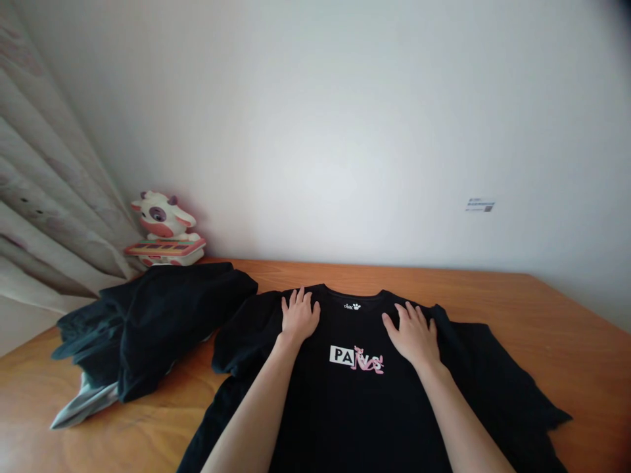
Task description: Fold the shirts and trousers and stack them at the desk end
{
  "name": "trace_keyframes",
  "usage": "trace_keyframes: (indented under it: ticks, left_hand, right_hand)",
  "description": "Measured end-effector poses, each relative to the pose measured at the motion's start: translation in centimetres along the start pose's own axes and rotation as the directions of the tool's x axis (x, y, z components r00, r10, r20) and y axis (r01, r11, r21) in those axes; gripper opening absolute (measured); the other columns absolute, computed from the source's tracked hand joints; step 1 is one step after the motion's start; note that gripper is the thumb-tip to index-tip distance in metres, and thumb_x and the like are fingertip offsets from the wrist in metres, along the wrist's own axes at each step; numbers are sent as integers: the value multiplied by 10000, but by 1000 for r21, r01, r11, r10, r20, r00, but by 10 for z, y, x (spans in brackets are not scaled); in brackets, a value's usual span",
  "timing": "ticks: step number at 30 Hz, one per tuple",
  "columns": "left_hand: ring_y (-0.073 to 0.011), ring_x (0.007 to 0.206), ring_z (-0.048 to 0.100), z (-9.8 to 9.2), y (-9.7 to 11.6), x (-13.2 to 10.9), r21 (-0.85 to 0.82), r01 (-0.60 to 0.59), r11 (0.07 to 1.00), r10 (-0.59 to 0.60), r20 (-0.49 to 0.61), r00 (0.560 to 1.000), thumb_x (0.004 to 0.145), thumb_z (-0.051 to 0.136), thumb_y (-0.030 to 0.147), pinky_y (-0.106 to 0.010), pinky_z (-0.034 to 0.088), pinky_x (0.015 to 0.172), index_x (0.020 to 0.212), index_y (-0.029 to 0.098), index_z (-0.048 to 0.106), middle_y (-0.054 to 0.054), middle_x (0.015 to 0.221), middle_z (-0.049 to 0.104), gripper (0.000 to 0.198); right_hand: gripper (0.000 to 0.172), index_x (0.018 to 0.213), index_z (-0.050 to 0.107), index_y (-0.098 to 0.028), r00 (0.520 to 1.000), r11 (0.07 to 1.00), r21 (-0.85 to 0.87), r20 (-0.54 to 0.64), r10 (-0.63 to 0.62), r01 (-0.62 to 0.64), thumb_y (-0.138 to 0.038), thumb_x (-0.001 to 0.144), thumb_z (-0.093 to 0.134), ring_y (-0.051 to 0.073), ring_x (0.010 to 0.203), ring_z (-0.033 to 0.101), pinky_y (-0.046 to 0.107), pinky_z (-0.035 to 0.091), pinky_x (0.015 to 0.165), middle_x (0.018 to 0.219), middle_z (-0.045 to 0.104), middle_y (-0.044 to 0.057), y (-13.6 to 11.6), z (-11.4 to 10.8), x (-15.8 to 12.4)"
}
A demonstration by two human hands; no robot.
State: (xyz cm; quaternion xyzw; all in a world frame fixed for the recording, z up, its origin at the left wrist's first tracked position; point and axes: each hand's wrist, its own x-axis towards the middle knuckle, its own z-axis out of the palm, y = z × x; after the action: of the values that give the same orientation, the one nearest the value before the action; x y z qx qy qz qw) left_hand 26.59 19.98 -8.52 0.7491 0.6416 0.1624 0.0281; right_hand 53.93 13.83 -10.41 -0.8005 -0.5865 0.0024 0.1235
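Observation:
A black T-shirt (355, 414) lies spread face up on the wooden table, its collar toward the wall. Its chest bears a white and pink print reading "PAWS" with a pink cartoon figure. My left hand (299, 314) rests flat on the shirt's left shoulder area beside the collar, fingers spread. On the other side of the collar, my right hand (413, 334) lies flat with its fingers apart. The left sleeve is bunched, while the right sleeve stretches out across the table. The shirt's lower hem is out of view.
A heap of dark clothes (167, 322) with a grey piece sits at the left of the wooden table (532, 315). Behind it stands a cow-shaped toy keyboard (165, 230) by the wall. A patterned curtain (49, 197) hangs at the left, and a small label (480, 205) is on the wall.

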Motion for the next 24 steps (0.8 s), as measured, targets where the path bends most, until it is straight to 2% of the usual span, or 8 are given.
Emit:
trace_keyframes:
  ticks: [3,7,9,16,19,21,24]
  left_hand:
    - [-311,1467,415,-1,-3,-2,-6,-92,996,92,1,996,1009,416,370,-562,255,1228,1408,190,591,-135,1559,504,471]
    - [-367,1532,285,2,-10,3,22,-45,999,44,49,998,989,437,548,-662,163,1219,1502,231,502,-138,1639,373,606]
    - [-369,1545,252,3,-14,9,23,-22,999,20,77,997,983,425,587,-673,139,1217,1525,244,473,-134,1655,341,643]
    - [-376,1537,269,3,-19,16,8,-19,1000,18,66,998,991,442,566,-676,151,1215,1500,213,505,-148,1644,358,623]
    - [-338,1485,386,1,-20,13,-48,-40,998,40,3,999,1004,478,438,-614,214,1228,1396,196,605,-141,1568,490,478]
    - [-292,1426,475,-2,-24,11,-116,-113,987,110,-35,993,1000,497,361,-529,286,1226,1323,192,654,-128,1508,560,397]
    - [-260,1372,525,-17,-41,10,-186,-227,956,209,-115,971,972,544,337,-420,371,1195,1269,183,676,-126,1467,586,360]
  right_hand:
    - [703,1535,460,-169,998,999,-11,51,-37,37,-580,1010,237,356,1535,254,645,191,1197,1641,355,177,-4,-5,-1]
    - [784,1600,355,-260,987,999,-12,159,-27,29,-713,971,240,399,1556,154,703,130,1182,1686,260,155,-10,-9,4]
    - [843,1616,310,-273,979,1000,-16,204,-9,13,-771,941,234,419,1559,112,724,108,1173,1700,218,152,-13,-11,9]
    - [865,1609,328,-280,986,1000,10,169,-9,7,-801,925,238,385,1564,132,692,112,1192,1697,234,140,-16,-7,21]
    - [846,1600,351,-274,987,1000,21,157,-22,19,-787,935,251,362,1567,138,661,98,1212,1694,247,134,-15,-7,20]
    - [828,1592,372,-258,989,999,25,146,-27,23,-766,949,254,349,1567,153,642,99,1223,1688,265,137,-13,-9,20]
    - [817,1580,396,-225,991,998,43,126,-40,35,-741,962,259,335,1564,175,613,107,1235,1676,295,140,-12,-10,18]
